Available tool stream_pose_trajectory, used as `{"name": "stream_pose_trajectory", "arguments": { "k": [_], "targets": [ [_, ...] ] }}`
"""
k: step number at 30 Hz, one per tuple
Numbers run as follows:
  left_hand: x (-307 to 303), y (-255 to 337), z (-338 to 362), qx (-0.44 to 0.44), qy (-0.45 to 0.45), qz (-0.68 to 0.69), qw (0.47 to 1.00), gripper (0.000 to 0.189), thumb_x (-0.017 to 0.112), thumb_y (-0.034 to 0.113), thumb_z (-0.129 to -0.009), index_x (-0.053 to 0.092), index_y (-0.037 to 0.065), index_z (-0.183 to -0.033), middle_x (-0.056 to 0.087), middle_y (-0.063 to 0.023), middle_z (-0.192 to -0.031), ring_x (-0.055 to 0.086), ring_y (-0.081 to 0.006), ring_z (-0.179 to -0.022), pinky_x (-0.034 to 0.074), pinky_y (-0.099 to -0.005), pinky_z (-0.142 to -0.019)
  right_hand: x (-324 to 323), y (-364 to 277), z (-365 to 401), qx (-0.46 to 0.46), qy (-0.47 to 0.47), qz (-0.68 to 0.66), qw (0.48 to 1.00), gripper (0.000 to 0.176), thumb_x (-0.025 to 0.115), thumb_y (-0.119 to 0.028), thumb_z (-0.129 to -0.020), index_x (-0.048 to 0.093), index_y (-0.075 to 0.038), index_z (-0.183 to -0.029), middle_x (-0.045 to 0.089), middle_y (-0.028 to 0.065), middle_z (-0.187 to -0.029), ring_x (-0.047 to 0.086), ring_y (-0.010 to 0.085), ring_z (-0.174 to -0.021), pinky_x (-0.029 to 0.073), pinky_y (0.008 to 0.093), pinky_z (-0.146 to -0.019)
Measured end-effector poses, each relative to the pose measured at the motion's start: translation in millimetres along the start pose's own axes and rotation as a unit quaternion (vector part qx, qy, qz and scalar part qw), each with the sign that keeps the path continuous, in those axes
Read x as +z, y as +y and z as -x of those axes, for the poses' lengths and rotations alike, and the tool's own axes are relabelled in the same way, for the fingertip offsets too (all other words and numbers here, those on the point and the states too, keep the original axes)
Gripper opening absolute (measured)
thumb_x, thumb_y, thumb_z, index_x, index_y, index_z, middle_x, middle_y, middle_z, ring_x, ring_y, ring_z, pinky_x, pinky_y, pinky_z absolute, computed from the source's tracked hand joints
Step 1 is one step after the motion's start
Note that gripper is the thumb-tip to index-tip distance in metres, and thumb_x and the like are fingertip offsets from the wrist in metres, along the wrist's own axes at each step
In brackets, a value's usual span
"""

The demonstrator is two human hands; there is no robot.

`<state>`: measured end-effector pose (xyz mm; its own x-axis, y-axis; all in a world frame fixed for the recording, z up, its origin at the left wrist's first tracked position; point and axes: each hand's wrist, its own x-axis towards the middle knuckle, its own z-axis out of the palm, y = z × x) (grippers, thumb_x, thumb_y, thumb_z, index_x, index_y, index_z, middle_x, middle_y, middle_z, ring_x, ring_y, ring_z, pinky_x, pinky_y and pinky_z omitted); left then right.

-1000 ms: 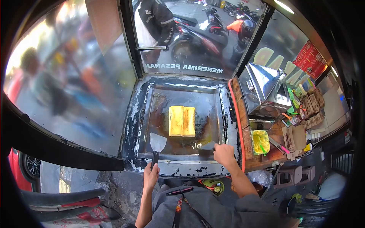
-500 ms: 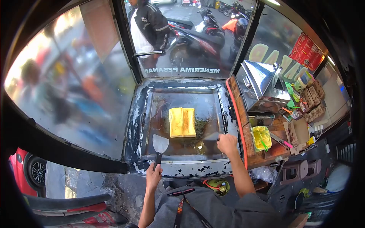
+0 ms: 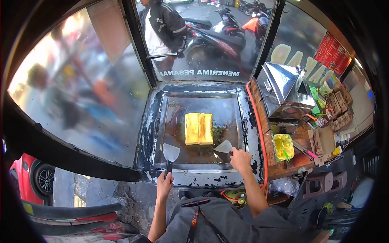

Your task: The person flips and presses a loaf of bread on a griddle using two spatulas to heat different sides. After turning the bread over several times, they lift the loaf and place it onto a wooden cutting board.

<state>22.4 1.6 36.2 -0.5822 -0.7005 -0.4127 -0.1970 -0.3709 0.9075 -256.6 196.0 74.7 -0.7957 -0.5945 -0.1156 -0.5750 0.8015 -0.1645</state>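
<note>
**Head view.** Square griddle [image 3: 227, 117] with a folded yellow omelette [image 3: 199, 128] lying at its centre. Left hand [image 3: 165, 183], at the griddle's near edge, is closed around the black handle of a spatula [image 3: 170, 153]. The spatula's blade sits over the near-left part of the griddle, apart from the omelette. Right hand [image 3: 240, 158], over the griddle's near-right corner, grips a scraper [image 3: 223, 146], its blade just beside the omelette's near-right corner. Right of the griddle, on the wooden desk [image 3: 263, 117]: a metal box [image 3: 283, 91] and a yellow tub [image 3: 282, 146].

Steel box [image 3: 283, 87], yellow tub [image 3: 282, 146] (nearby), motorbike [image 3: 216, 42]
</note>
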Motion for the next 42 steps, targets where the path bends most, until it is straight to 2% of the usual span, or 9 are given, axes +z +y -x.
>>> {"name": "stream_pose_trajectory", "arguments": {
  "k": [8, 9, 12, 16, 23, 30, 36, 37, 42],
  "targets": [
    [-3, -9, -42, 0.037, 0.035, -0.113, 0.992, 0.028, 0.053, 0.025, -0.093, 0.052, 0.005, -0.074, 0.048, 0.0014, -0.057, 0.044, -0.0069, -0.046, 0.034, -0.0261, -0.041, -2, 36, -8, 0.114, 0.011, -0.178, 0.977, 0.032, 0.06, -0.028, -0.085, 0.061, -0.015, -0.114, 0.068, 0.0155, -0.097, 0.064, 0.0353, -0.091, 0.047, 0.0466, -0.08],
    [-2, -4, -47, 0.025, 0.032, -0.128, 0.991, 0.03, 0.054, 0.026, -0.092, 0.053, 0.003, -0.074, 0.051, -0.0018, -0.058, 0.048, -0.0102, -0.049, 0.038, -0.0289, -0.046, 25, 48, -18, 0.086, 0.06, -0.233, 0.967, 0.03, 0.06, -0.027, -0.087, 0.063, -0.008, -0.109, 0.069, 0.0125, -0.079, 0.067, 0.0251, -0.074, 0.05, 0.0371, -0.069],
    [0, -1, -84, 0.106, 0.036, -0.235, 0.966, 0.031, 0.056, 0.028, -0.089, 0.055, -0.001, -0.077, 0.057, -0.0091, -0.06, 0.056, -0.0197, -0.055, 0.044, -0.0346, -0.054, 39, 26, -23, 0.085, 0.058, -0.374, 0.922, 0.031, 0.06, -0.028, -0.088, 0.064, -0.004, -0.107, 0.068, 0.0099, -0.072, 0.066, 0.0172, -0.068, 0.049, 0.0316, -0.064],
    [4, 12, -153, 0.168, 0.04, -0.389, 0.905, 0.032, 0.055, 0.029, -0.087, 0.059, -0.002, -0.087, 0.064, -0.0245, -0.077, 0.061, -0.0446, -0.077, 0.047, -0.0495, -0.069, 50, -9, -3, 0.04, -0.012, -0.388, 0.921, 0.031, 0.061, -0.028, -0.087, 0.066, -0.004, -0.105, 0.068, 0.0099, -0.071, 0.066, 0.0154, -0.065, 0.049, 0.0295, -0.063],
    [4, 62, -183, 0.241, -0.081, -0.522, 0.814, 0.032, 0.056, 0.028, -0.086, 0.058, -0.002, -0.097, 0.062, -0.0295, -0.088, 0.059, -0.0464, -0.086, 0.046, -0.0525, -0.076, 34, 18, 24, 0.031, 0.027, -0.204, 0.978, 0.035, 0.071, -0.026, -0.075, 0.066, -0.017, -0.109, 0.07, 0.012, -0.089, 0.067, 0.031, -0.083, 0.051, 0.0391, -0.075],
    [20, 73, -168, 0.206, -0.155, -0.509, 0.821, 0.035, 0.056, 0.028, -0.086, 0.059, -0.003, -0.102, 0.062, -0.0297, -0.091, 0.058, -0.0459, -0.09, 0.045, -0.0515, -0.079, 45, -8, -11, -0.022, 0.096, -0.192, 0.976, 0.034, 0.071, -0.018, -0.073, 0.068, -0.014, -0.106, 0.067, 0.0146, -0.09, 0.064, 0.0342, -0.084, 0.05, 0.042, -0.074],
    [11, 80, -182, 0.205, -0.157, -0.466, 0.846, 0.032, 0.056, 0.029, -0.086, 0.06, -0.002, -0.083, 0.062, -0.0182, -0.071, 0.061, -0.0332, -0.068, 0.046, -0.0406, -0.065, -38, -41, -5, -0.136, 0.171, -0.127, 0.968, 0.031, 0.072, -0.012, -0.071, 0.069, -0.017, -0.102, 0.061, 0.0082, -0.077, 0.063, 0.029, -0.074, 0.049, 0.0401, -0.065],
    [10, 88, -180, 0.167, -0.159, -0.485, 0.844, 0.033, 0.057, 0.027, -0.084, 0.063, -0.003, -0.094, 0.063, -0.0254, -0.083, 0.062, -0.0408, -0.082, 0.047, -0.0445, -0.072, -42, -38, -6, -0.14, 0.163, -0.12, 0.969, 0.031, 0.071, -0.013, -0.072, 0.069, -0.017, -0.102, 0.062, 0.0083, -0.078, 0.063, 0.0287, -0.075, 0.049, 0.0406, -0.065],
    [-7, 90, -169, 0.157, -0.115, -0.471, 0.861, 0.031, 0.057, 0.027, -0.084, 0.062, -0.004, -0.092, 0.062, -0.0269, -0.082, 0.061, -0.0427, -0.083, 0.046, -0.0473, -0.072, -39, -14, 3, -0.062, 0.141, -0.158, 0.975, 0.03, 0.072, -0.016, -0.072, 0.068, -0.018, -0.102, 0.064, 0.0097, -0.081, 0.064, 0.0301, -0.076, 0.049, 0.0415, -0.065]
  ]
}}
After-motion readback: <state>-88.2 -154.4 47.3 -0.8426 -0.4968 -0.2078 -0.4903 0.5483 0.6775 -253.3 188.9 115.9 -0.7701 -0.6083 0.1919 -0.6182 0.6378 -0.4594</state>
